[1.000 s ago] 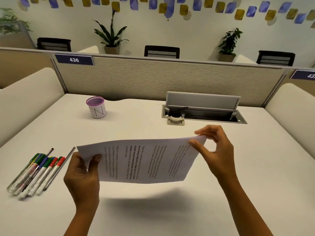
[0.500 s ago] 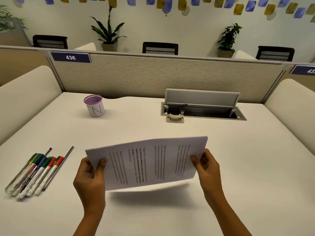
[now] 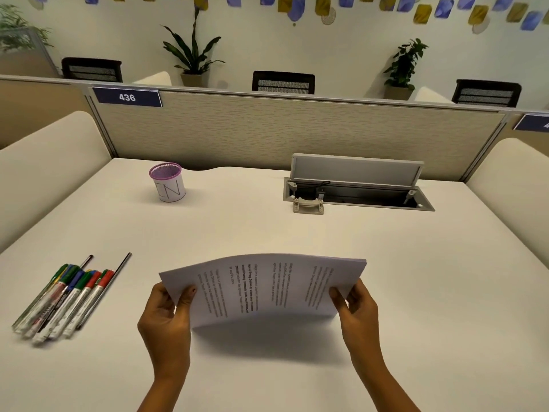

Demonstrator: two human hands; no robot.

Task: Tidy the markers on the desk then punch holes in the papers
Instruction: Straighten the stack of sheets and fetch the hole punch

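Papers point(image 3: 267, 289), now lowered and bowed, are pinched at both ends by left hand point(image 3: 166, 319) and right hand point(image 3: 359, 310) (likely squaring for punching); markers point(image 3: 65, 298) at 9 o'clock lie untidied.

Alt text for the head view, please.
The left hand and right hand hold a stack of printed papers by its side edges, bowed upward above a white desk. A bundle of markers lies at the left; a purple mesh pen cup stands farther back.
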